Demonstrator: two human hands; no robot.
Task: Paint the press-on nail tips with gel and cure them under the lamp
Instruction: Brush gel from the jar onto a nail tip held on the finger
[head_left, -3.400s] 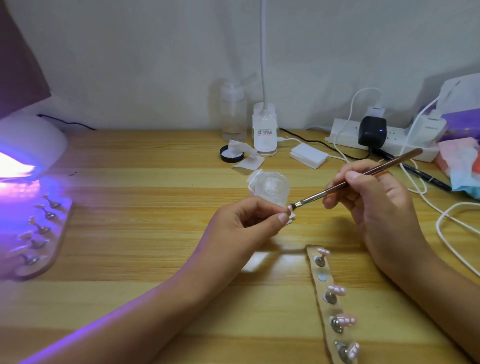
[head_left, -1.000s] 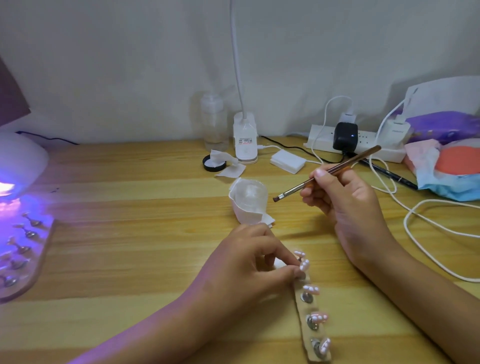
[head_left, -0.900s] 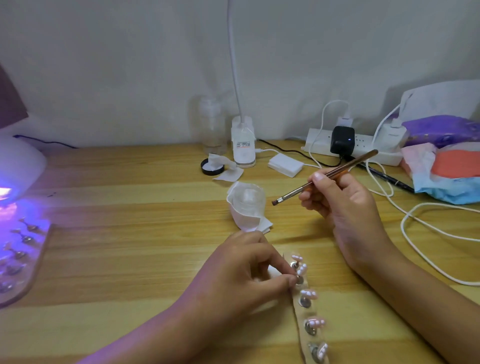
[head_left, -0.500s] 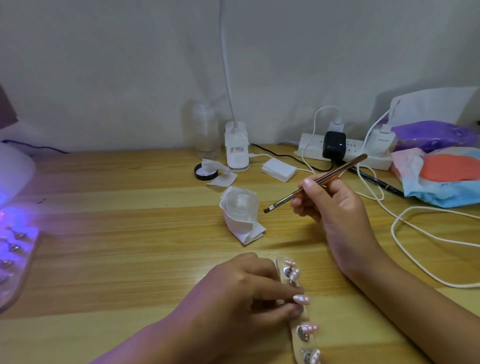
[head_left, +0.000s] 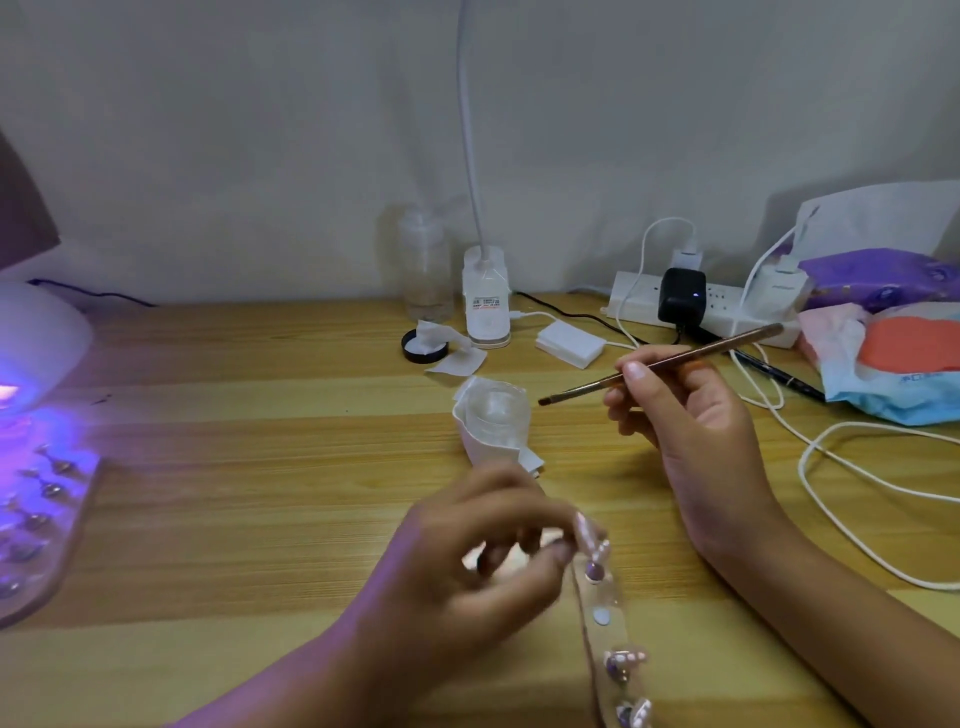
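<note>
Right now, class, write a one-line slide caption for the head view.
Left hand pinches a nail tip at the strip; right hand holds the brush near the pot.

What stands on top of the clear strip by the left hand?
Nail tips on metal stands and one bare disc. The far end of the strip is blurred; the left hand, seemingly pinching a tip, partly covers it.

bench (head_left: 260, 467): pale honey wood, lengthwise grain stripes, violet wash at its left
curing lamp (head_left: 36, 348): white shell, violet glow
gel brush (head_left: 660, 366): coppery brown handle, dark bristles
nail tips (head_left: 631, 657): pale pink with white
holder strip (head_left: 613, 597): clear, silver studs
power strip (head_left: 639, 306): white
adapter (head_left: 681, 296): black, one blue light
jar lid (head_left: 415, 351): black
rear packet (head_left: 872, 278): purple
front packet (head_left: 883, 400): light blue, orange-red patch
</note>
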